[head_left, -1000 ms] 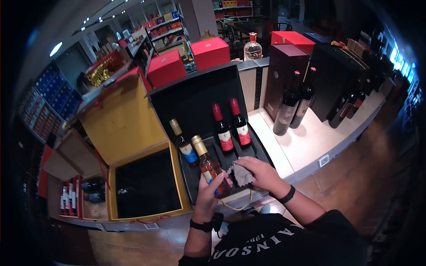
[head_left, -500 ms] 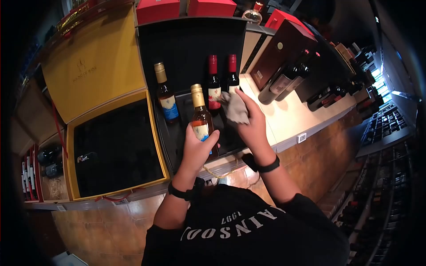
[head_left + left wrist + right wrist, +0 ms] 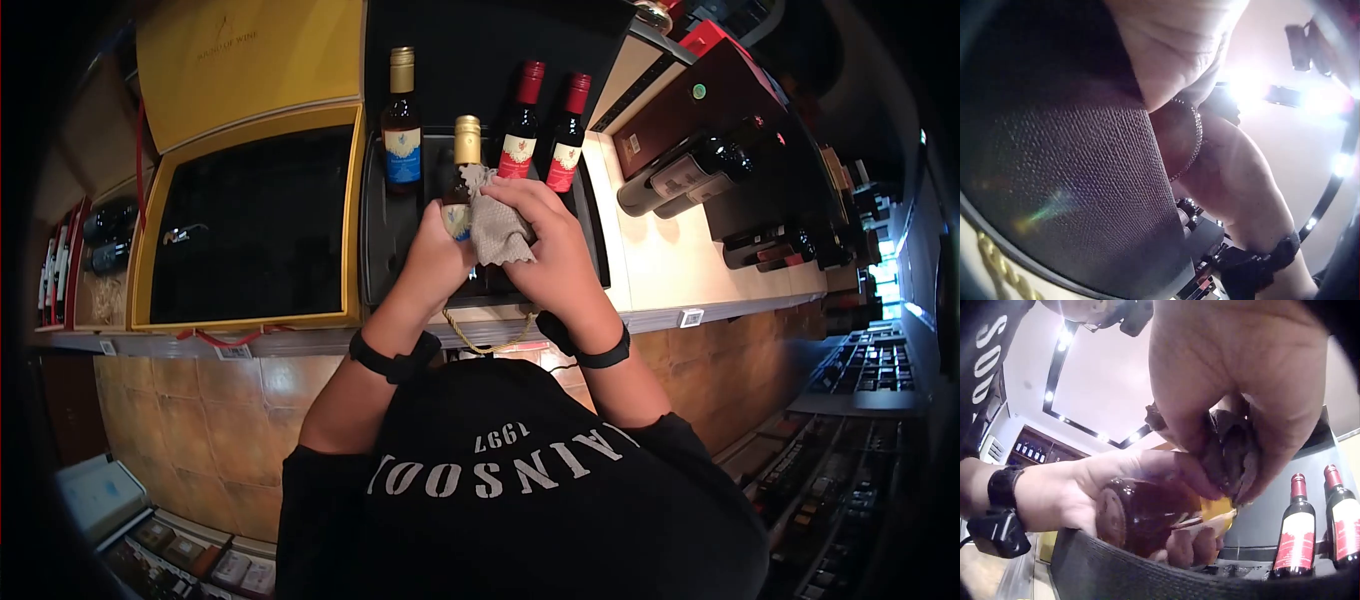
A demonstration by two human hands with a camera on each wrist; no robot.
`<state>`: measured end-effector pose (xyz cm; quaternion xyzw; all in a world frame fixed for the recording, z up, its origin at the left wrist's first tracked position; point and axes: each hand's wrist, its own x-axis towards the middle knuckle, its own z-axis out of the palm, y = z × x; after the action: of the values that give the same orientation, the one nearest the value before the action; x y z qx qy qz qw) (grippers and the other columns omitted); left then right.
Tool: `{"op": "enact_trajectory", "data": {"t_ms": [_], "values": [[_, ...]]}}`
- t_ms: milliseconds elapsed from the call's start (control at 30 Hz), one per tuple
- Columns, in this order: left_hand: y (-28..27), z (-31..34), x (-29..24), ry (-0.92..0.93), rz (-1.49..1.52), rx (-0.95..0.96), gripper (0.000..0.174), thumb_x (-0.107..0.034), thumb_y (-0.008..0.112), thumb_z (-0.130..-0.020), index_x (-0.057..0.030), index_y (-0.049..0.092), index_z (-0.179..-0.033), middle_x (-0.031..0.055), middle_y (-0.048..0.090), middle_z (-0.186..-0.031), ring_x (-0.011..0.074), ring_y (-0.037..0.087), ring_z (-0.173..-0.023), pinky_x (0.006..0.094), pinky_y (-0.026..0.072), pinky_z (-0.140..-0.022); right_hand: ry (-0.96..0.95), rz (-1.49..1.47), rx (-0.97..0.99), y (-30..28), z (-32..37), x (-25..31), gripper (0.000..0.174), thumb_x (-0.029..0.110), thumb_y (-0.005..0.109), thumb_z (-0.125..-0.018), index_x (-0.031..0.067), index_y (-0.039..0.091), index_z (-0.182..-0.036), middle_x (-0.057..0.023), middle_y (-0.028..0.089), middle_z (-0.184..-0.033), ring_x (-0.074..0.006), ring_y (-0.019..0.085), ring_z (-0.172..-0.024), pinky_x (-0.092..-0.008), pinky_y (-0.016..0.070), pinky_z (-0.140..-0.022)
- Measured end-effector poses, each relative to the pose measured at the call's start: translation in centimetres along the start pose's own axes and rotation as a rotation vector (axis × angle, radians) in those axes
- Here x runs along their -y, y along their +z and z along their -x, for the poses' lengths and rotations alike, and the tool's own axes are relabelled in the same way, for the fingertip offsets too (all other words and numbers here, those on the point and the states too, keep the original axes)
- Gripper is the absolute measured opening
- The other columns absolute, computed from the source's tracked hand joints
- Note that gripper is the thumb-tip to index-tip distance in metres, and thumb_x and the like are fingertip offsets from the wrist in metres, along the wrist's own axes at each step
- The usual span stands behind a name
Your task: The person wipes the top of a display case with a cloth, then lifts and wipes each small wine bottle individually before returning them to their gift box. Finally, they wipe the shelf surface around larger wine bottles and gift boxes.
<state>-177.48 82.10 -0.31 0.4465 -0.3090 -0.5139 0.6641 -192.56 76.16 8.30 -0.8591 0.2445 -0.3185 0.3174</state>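
My left hand (image 3: 437, 262) grips a small bottle (image 3: 1147, 515) of amber drink with a gold cap and a cream-and-blue label. In my right hand (image 3: 556, 248) a crumpled grey cloth (image 3: 498, 228) is pinched between thumb and fingers, laid against the bottle's neck and shoulder. Both hands are over an open black box (image 3: 480, 35). Behind them in the box stand a matching gold-capped bottle (image 3: 402, 150) and two red-capped bottles, one (image 3: 518, 145) left of the other (image 3: 567, 160). The left wrist view is largely filled by the box's dark textured wall (image 3: 1085, 187).
To the left lies an open yellow box (image 3: 250, 75) with a black insert. On the pale counter (image 3: 655, 270) at right, dark wine bottles (image 3: 672, 182) stand before a dark red box (image 3: 690, 115). A gold cord (image 3: 487, 350) hangs at the front edge.
My right hand has brought the cloth left onto the bottle; earlier it was apart, beside it. The left hand keeps its grip on the bottle. The head view has tilted downward.
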Motion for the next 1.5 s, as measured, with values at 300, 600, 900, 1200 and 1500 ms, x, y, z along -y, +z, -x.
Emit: {"op": "enact_trajectory", "data": {"t_ms": [300, 600, 900, 1200, 1500], "values": [[0.4, -0.8, 0.0, 0.619, -0.792, 0.153, 0.077, 0.002, 0.079, -0.091, -0.0053, 0.040, -0.157, 0.0100, 0.061, -0.145, 0.0207, 0.062, -0.133, 0.0378, 0.0524, -0.112, -0.202, 0.089, -0.101, 0.9, -2.0, 1.3, 0.067, -0.012, 0.075, -0.063, 0.0055, 0.069, -0.128, -0.0163, 0.067, -0.134, -0.0412, 0.064, -0.127, -0.0423, 0.0536, -0.108], [1.6, 0.5, -1.0, 0.035, 0.129, 0.040, 0.061, -0.019, 0.071, -0.106, -0.0031, 0.039, -0.155, 0.0100, 0.062, -0.142, 0.0184, 0.067, -0.126, 0.0350, 0.0587, -0.102, -0.197, 0.072, -0.315, 0.0, -0.3, -1.3, 0.058, -0.008, 0.078, -0.071, 0.0063, 0.068, -0.127, -0.0157, 0.069, -0.130, -0.0401, 0.067, -0.122, -0.0427, 0.0569, -0.102], [3.3, 0.4, -4.8, -0.112, 0.606, 0.175, 0.057, -0.058, 0.048, -0.113, -0.0092, 0.065, -0.138, 0.0095, 0.075, -0.127, 0.0235, 0.075, -0.113, 0.0402, 0.0630, -0.096, -0.347, -0.050, -0.280, -0.1, 1.6, -1.0, 0.064, 0.003, 0.087, -0.072, 0.0059, 0.069, -0.133, -0.0168, 0.068, -0.141, -0.0380, 0.065, -0.129, -0.0439, 0.0556, -0.107], [2.1, -1.3, -5.8, -0.024, 0.305, -0.047, 0.081, -0.072, 0.037, -0.110, 0.0013, 0.062, -0.132, 0.0151, 0.074, -0.106, 0.0285, 0.073, -0.100, 0.0432, 0.0617, -0.084, -0.170, -0.161, -0.289, -0.5, 6.6, -0.9, 0.055, 0.021, 0.092, -0.072, 0.0029, 0.068, -0.117, -0.0155, 0.071, -0.115, -0.0358, 0.070, -0.109, -0.0416, 0.0574, -0.092], [4.7, -1.1, -5.6, 0.072, 0.004, -0.037, 0.088, -0.069, 0.018, -0.112, 0.0045, 0.061, -0.134, 0.0180, 0.075, -0.112, 0.0290, 0.072, -0.107, 0.0418, 0.0570, -0.099, 0.083, -0.399, -0.125, 0.1, 5.1, -1.2, 0.059, 0.036, 0.092, -0.088, -0.0019, 0.066, -0.125, -0.0185, 0.072, -0.111, -0.0316, 0.073, -0.105, -0.0380, 0.0583, -0.090]]}}
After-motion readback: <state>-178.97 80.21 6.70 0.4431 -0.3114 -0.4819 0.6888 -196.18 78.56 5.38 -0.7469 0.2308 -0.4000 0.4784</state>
